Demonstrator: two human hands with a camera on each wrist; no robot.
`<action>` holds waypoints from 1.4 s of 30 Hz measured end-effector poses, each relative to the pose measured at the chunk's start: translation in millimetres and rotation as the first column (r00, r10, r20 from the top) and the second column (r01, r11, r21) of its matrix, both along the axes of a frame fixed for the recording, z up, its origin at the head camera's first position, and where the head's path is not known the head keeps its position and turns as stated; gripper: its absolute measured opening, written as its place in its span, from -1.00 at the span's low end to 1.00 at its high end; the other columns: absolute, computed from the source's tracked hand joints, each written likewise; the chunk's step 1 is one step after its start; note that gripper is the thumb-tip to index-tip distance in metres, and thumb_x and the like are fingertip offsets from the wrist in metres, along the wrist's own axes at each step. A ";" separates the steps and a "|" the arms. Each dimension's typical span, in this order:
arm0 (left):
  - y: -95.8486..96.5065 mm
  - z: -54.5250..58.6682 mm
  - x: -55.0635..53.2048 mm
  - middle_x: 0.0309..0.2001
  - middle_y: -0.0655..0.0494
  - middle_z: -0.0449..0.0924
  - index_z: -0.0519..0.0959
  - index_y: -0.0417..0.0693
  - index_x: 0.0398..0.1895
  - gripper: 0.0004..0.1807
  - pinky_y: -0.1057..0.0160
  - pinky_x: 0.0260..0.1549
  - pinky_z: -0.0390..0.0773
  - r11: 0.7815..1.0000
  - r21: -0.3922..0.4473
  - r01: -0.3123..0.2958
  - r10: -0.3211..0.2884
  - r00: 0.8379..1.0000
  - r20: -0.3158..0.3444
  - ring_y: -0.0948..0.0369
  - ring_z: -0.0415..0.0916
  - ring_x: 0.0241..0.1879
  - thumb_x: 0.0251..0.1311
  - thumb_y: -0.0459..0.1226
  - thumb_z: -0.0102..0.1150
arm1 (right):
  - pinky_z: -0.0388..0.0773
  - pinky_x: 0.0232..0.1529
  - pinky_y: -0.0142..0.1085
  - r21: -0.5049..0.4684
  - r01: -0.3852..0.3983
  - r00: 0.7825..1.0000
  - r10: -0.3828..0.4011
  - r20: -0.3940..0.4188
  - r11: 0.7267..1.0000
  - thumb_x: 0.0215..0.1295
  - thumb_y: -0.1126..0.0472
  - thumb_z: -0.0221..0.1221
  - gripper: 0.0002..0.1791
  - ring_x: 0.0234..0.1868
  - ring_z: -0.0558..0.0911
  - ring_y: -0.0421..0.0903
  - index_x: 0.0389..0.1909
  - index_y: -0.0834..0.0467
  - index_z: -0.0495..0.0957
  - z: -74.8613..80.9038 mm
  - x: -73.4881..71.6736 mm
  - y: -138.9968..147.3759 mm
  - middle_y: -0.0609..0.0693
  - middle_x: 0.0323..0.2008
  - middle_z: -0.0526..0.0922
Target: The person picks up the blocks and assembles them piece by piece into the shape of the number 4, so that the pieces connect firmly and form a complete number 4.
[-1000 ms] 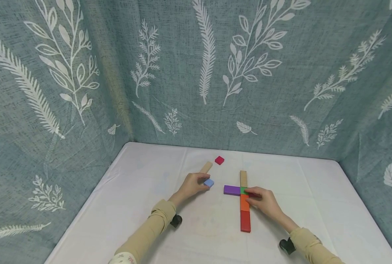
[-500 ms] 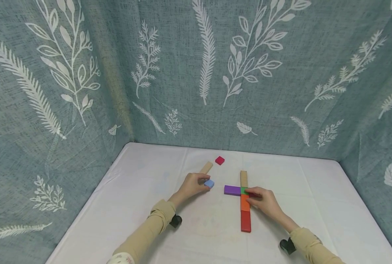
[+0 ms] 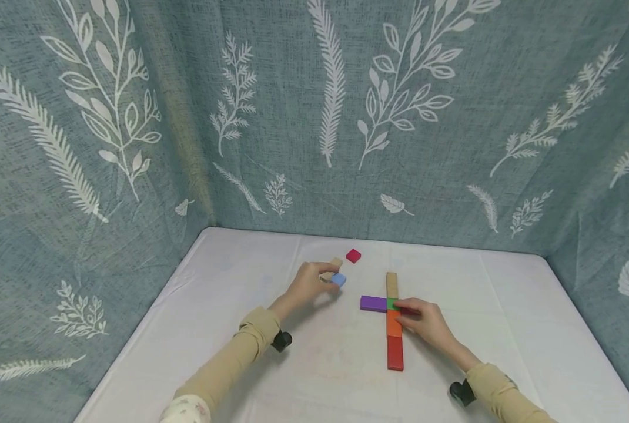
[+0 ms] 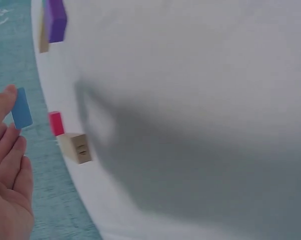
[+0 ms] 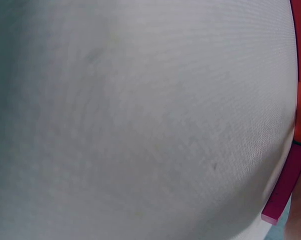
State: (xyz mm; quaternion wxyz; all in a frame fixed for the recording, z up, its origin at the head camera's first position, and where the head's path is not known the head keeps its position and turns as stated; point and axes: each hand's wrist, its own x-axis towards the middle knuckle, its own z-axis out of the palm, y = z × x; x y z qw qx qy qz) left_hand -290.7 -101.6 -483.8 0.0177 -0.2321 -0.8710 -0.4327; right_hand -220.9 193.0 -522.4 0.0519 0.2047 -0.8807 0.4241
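Note:
My left hand [image 3: 306,283] pinches a small blue block [image 3: 338,279] between thumb and fingers, raised above the table with a shadow below. In the left wrist view the blue block [image 4: 21,108] shows its flat face at the fingertips. My right hand [image 3: 428,323] holds a crimson block [image 5: 285,185] between thumb and finger, its inner end beside a small green block [image 3: 392,304]. Round the green block lie a purple block [image 3: 374,304] to the left, a plain wooden block [image 3: 391,285] beyond, and an orange block [image 3: 394,324] then a red block [image 3: 395,353] nearer, forming a cross.
A small pinkish-red block [image 3: 353,256] lies toward the back of the white-covered table [image 3: 240,264]. Another plain wooden block [image 4: 76,148] lies close to it, partly behind my left hand in the head view. A leaf-patterned curtain [image 3: 304,135] surrounds the table's back and sides.
The left hand has moved up and slightly away with the blue block, now overlapping the loose wooden block. The right hand and the cross of blocks have stayed in place.

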 end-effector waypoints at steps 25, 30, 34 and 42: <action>28.1 31.2 -4.6 -0.12 0.04 0.61 0.59 -0.14 -0.12 -0.58 0.16 -0.06 0.48 0.999 -0.011 -0.045 0.044 0.996 -0.072 0.13 0.50 -0.04 -0.13 -0.23 0.37 | 0.55 -0.14 -0.26 -0.002 -0.002 1.000 0.002 -0.008 1.000 -0.03 0.32 0.30 -0.64 -0.14 0.59 -0.06 -0.12 0.19 0.58 -2.5 1.3 1.1 0.03 -0.17 0.62; 33.1 18.3 1.3 -0.13 0.04 0.62 0.59 -0.19 -0.12 -0.57 0.21 -0.04 0.47 0.999 -0.010 -0.040 0.040 0.998 -0.045 0.17 0.51 -0.05 -0.14 -0.24 0.37 | 0.54 -0.13 -0.25 -0.002 0.001 1.000 -0.001 -0.006 1.000 -0.03 0.31 0.30 -0.63 -0.14 0.58 -0.06 -0.11 0.19 0.58 -3.1 1.0 0.6 0.03 -0.17 0.62; 35.5 8.9 5.6 -0.16 0.05 0.62 0.58 -0.22 -0.13 -0.56 0.22 -0.06 0.47 0.999 -0.018 -0.047 0.046 0.997 -0.056 0.17 0.52 -0.09 -0.15 -0.24 0.38 | 0.54 -0.13 -0.25 -0.003 0.003 1.000 -0.003 -0.005 1.000 -0.03 0.31 0.30 -0.63 -0.14 0.58 -0.06 -0.11 0.18 0.58 -3.2 1.0 0.3 0.02 -0.16 0.62; 37.3 -7.3 13.3 -0.17 0.02 0.62 0.60 -0.20 -0.16 -0.58 0.23 -0.09 0.48 0.996 -0.037 -0.077 0.075 0.995 -0.066 0.12 0.51 -0.07 -0.17 -0.24 0.39 | 0.54 -0.13 -0.25 -0.009 0.004 1.000 -0.004 -0.001 1.000 -0.03 0.31 0.30 -0.64 -0.13 0.58 -0.06 -0.12 0.18 0.58 -4.3 0.7 0.4 0.02 -0.17 0.62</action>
